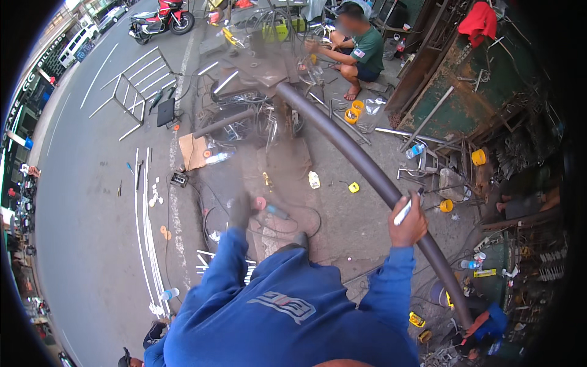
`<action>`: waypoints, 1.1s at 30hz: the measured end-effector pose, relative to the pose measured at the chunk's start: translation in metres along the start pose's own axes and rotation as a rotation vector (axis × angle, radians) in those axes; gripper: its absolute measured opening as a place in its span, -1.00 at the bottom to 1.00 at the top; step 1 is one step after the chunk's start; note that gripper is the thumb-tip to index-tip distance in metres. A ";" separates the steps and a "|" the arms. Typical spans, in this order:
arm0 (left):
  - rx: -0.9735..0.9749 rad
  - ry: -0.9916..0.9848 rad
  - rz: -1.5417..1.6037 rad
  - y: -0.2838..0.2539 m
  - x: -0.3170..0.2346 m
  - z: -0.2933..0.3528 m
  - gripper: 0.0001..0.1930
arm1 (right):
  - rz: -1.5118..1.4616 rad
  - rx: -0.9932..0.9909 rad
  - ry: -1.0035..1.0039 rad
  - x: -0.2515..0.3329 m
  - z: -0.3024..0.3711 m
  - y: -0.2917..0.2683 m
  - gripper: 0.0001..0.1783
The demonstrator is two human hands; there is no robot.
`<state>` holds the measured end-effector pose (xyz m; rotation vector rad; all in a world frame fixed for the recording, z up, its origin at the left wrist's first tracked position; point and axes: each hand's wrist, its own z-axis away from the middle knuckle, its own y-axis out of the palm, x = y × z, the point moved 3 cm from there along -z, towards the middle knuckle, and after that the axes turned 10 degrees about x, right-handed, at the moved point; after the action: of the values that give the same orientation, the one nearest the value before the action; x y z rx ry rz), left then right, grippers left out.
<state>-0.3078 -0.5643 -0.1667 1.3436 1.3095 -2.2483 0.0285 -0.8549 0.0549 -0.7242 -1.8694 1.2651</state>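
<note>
Blue-sleeved arms rise from the lower edge: the right hand (408, 223) is clenched around a white marker (404, 211) against the long curved dark metal pipe (358, 156) crossing the frame's centre-right. Whether the left hand (239, 211), blurred at centre, grips anything cannot be told. A flat brown cardboard piece (193, 151) lies on the pavement left of centre.

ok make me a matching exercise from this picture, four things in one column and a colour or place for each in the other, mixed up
Things:
1. long curved pipe
2. right hand
3. motorbike
4. crouching person's shirt

Place or colour:
a. green
b. parked at the top left, on the road
c. holding a white marker against the pipe
d. dark, running from the workshop clutter at the top centre down to the lower right

Pairs: 1-d, 2-c, 3-b, 4-a
</note>
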 end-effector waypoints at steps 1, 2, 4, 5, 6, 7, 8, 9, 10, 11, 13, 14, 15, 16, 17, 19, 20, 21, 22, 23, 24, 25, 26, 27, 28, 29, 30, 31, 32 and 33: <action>-0.134 -0.199 0.846 -0.008 -0.020 -0.050 -0.56 | -0.022 -0.025 0.014 -0.003 -0.001 -0.002 -0.59; -0.175 0.025 0.674 -0.034 -0.052 -0.094 -0.59 | 0.011 -0.075 -0.039 -0.003 -0.002 -0.003 -0.61; -0.457 0.131 -0.302 -0.088 -0.113 -0.169 -0.57 | 0.083 -0.135 -0.112 -0.004 -0.005 0.000 -0.63; -0.479 0.080 -0.301 -0.113 -0.131 -0.201 -0.56 | 0.088 -0.186 -0.118 -0.005 -0.008 0.002 -0.64; -0.437 0.048 -0.361 -0.133 -0.145 -0.229 -0.55 | 0.095 -0.210 -0.132 -0.007 -0.012 0.004 -0.64; -0.401 -0.087 -0.497 -0.150 -0.152 -0.252 -0.54 | 0.101 -0.229 -0.146 -0.009 -0.016 0.006 -0.65; -0.304 -0.203 -0.615 -0.162 -0.154 -0.271 -0.53 | 0.077 -0.240 -0.131 -0.013 -0.022 0.009 -0.65; -0.176 -0.293 -0.726 -0.170 -0.151 -0.288 -0.52 | 0.049 -0.247 -0.120 -0.017 -0.031 0.012 -0.64; -0.068 -0.346 -0.792 -0.173 -0.144 -0.297 -0.51 | 0.061 -0.276 -0.135 -0.023 -0.043 0.014 -0.63; -0.048 -0.403 -0.789 -0.177 -0.136 -0.306 -0.50 | 0.055 -0.241 -0.105 -0.032 -0.056 0.017 -0.62; -0.238 -0.548 -0.565 -0.182 -0.113 -0.313 -0.48 | 0.102 -0.284 -0.186 -0.047 -0.091 0.024 -0.61; -0.450 -0.639 -0.387 -0.183 -0.103 -0.315 -0.47 | 0.093 -0.293 -0.214 -0.056 -0.114 0.029 -0.59; -0.703 -0.679 -0.191 -0.184 -0.094 -0.315 -0.46 | 0.093 -0.305 -0.245 -0.065 -0.142 0.035 -0.59; -0.810 -0.713 -0.337 -0.182 -0.091 -0.316 -0.50 | 0.097 -0.302 -0.287 -0.074 -0.171 0.039 -0.58; -0.931 -0.733 -0.483 -0.180 -0.091 -0.317 -0.54 | 0.094 -0.306 -0.328 -0.081 -0.203 0.045 -0.57; -1.092 -0.748 -0.696 -0.175 -0.095 -0.322 -0.63 | 0.052 -0.244 -0.374 -0.091 -0.270 0.060 -0.55; -1.180 -0.711 -0.714 -0.173 -0.096 -0.321 -0.67 | 0.037 -0.220 -0.398 -0.093 -0.304 0.068 -0.54; -1.269 -0.653 -0.746 -0.169 -0.099 -0.319 -0.71 | 0.024 -0.195 -0.426 -0.095 -0.338 0.076 -0.53; -1.339 -0.584 -0.639 -0.165 -0.097 -0.316 -0.73 | 0.021 -0.225 -0.445 -0.093 -0.368 0.085 -0.52; -1.415 -0.548 -0.504 -0.161 -0.094 -0.312 -0.76 | -0.029 -0.172 -0.451 -0.093 -0.397 0.094 -0.51; -1.412 -0.559 -0.670 -0.155 -0.096 -0.312 -0.81 | -0.041 -0.133 -0.461 -0.092 -0.424 0.102 -0.51; -1.457 -0.490 -0.535 -0.153 -0.092 -0.310 -0.82 | -0.054 -0.083 -0.457 -0.090 -0.448 0.110 -0.51; -1.496 -0.437 -0.392 -0.149 -0.089 -0.309 -0.83 | -0.074 -0.057 -0.478 -0.087 -0.469 0.116 -0.51; -1.536 -0.423 -0.244 -0.145 -0.086 -0.308 -0.85 | -0.097 -0.025 -0.488 -0.082 -0.488 0.122 -0.51; -1.558 -0.424 -0.190 -0.142 -0.085 -0.308 -0.87 | -0.120 -0.001 -0.498 -0.077 -0.505 0.127 -0.52; -1.614 -0.388 -0.098 -0.138 -0.087 -0.308 -0.87 | -0.101 0.040 -0.484 -0.072 -0.520 0.130 -0.52; -1.639 -0.437 -0.194 -0.136 -0.093 -0.309 -0.85 | -0.085 0.074 -0.467 -0.065 -0.534 0.135 -0.52; -1.659 -0.464 -0.350 -0.131 -0.103 -0.311 -0.82 | -0.089 0.112 -0.432 -0.056 -0.546 0.138 -0.52; -1.616 -0.562 -0.357 -0.131 -0.109 -0.314 -0.80 | -0.132 0.107 -0.454 -0.044 -0.555 0.139 -0.54; -1.574 -0.613 -0.400 -0.128 -0.117 -0.315 -0.77 | -0.167 0.169 -0.438 -0.034 -0.559 0.142 -0.54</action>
<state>-0.1255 -0.2739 -0.0585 -0.1608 2.2242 -0.8405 0.5166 -0.5467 0.0406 -0.2029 -2.0792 1.5369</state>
